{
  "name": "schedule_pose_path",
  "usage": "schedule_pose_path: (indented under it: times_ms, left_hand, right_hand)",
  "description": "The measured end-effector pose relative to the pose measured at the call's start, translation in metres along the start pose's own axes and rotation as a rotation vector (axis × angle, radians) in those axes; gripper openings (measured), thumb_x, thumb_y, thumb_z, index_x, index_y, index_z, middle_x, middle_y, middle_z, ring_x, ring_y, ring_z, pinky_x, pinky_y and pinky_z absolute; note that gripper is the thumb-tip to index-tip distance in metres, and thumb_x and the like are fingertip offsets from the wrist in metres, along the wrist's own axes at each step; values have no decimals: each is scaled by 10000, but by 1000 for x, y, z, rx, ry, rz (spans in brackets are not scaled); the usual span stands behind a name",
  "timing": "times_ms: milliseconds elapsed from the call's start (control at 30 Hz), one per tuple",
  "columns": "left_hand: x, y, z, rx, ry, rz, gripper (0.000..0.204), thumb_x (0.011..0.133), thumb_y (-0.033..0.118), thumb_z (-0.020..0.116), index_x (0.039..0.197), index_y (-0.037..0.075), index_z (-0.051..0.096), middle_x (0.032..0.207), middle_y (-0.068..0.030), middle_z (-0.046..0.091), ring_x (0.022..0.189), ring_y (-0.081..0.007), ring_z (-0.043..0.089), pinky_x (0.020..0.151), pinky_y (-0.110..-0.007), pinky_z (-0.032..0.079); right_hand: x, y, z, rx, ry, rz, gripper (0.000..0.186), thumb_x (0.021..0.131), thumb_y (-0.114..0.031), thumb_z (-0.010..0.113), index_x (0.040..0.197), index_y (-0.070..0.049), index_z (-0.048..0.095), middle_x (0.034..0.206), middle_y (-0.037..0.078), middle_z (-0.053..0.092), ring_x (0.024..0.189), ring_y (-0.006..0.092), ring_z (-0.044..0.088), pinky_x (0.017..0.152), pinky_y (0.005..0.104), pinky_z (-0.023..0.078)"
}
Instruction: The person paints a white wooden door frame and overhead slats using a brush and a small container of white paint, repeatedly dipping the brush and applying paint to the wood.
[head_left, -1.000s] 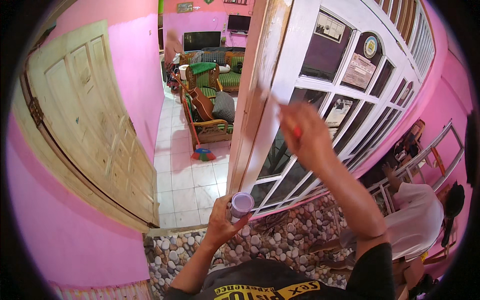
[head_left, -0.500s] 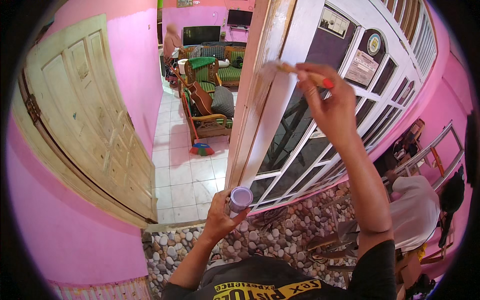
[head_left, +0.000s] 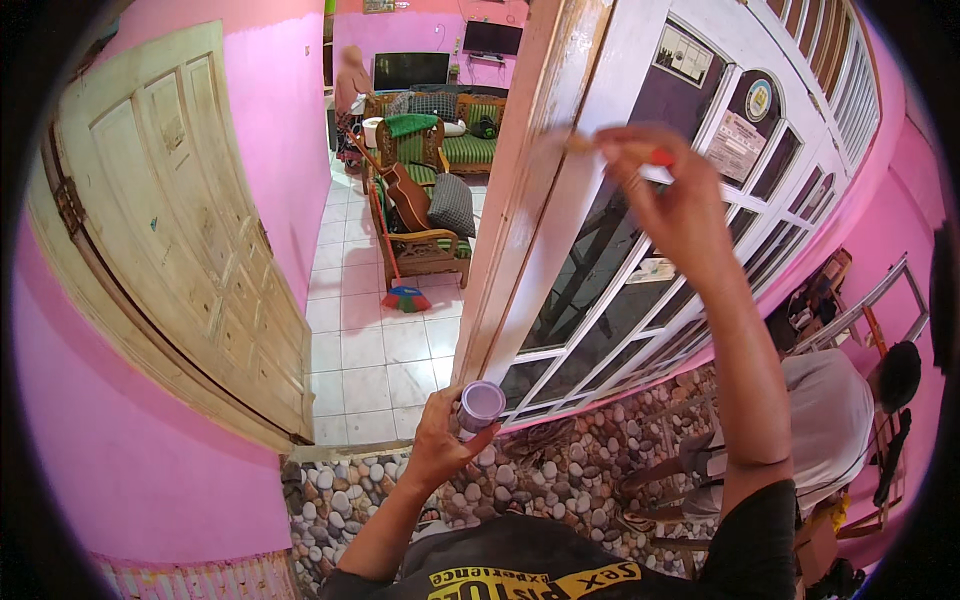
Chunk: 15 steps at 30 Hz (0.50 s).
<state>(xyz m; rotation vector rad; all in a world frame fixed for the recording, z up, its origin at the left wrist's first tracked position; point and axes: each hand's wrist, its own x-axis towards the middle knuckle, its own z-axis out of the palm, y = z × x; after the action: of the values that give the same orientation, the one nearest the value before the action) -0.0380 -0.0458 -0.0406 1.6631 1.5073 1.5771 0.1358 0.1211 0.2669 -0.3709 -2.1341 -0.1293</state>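
My right hand is raised and closed on the wooden handle of a paintbrush, which has a red end. The bristles are blurred and lie at the wooden door frame, whose face is patchy with pale paint over bare wood. Lower down, my left hand wraps round a small open can and holds it upright beside the foot of the frame. Its inside looks pale lilac; how much paint is in it I cannot tell.
A yellowish panelled door stands open at the left. White-framed windows adjoin the post at the right. Through the doorway are a broom, a guitar and a person. Another person bends low at the right, over pebble-patterned flooring.
My right hand and the brush have shifted slightly right and down in view, still at the frame. The can stays nearly in place. The bent person at the right has moved a little.
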Motion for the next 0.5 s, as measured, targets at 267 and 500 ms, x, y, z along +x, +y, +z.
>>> schedule_pose_path:
  times_ms: [267,500]
  left_hand:
    - [-6,1,3,-55,-28,-63,665,758,191,885,1310,31,552,1170,-156,581,1088,-295,612,954,-384,502]
    - [-9,-4,3,-57,-53,-89,666,765,210,884,1314,31,553,1192,-157,579,1133,-292,604,972,-388,499]
  right_hand:
    - [-25,-2,7,45,-314,73,107,927,-97,695,977,-3,688,845,153,690,735,286,674,677,385,519]
    - [31,19,-22,-5,-104,-11,167,967,-124,660,1081,-15,715,943,98,738,799,178,697,722,313,542]
